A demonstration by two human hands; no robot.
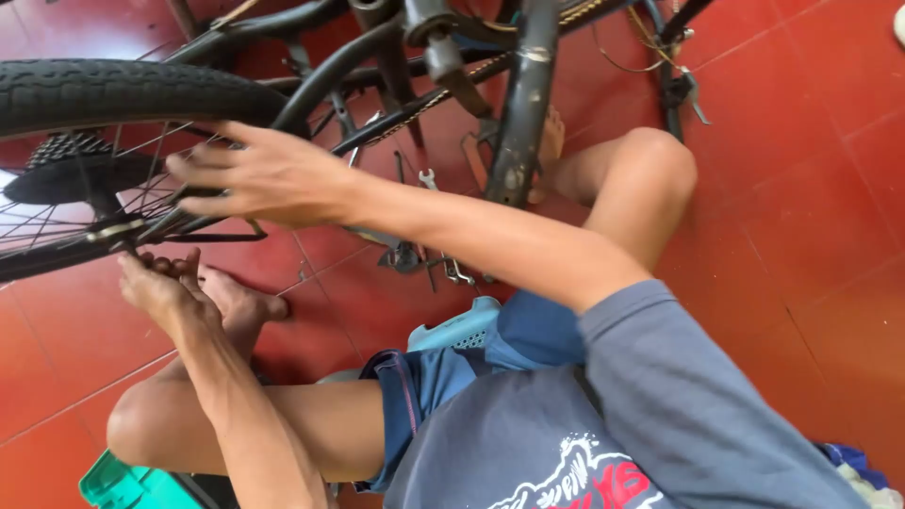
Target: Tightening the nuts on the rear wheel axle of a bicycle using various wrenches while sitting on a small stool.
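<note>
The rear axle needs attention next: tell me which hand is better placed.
Left, probably: the left hand sits just under the rear axle, while the right hand lies across the frame stays above.

Red tiled floor, daylight

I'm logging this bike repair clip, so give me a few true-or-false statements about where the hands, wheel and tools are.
1. The right hand reaches across to the bike frame beside the rear wheel. True.
2. The left hand grips a wrench. False: it is held up below the wheel's axle; no tool shows in it.
3. Wrenches lie on the red tiled floor under the bike. True.
4. The floor is grey concrete. False: it is red tile.
5. The tyre is off the rim. False: the black tyre sits on the wheel.
</note>
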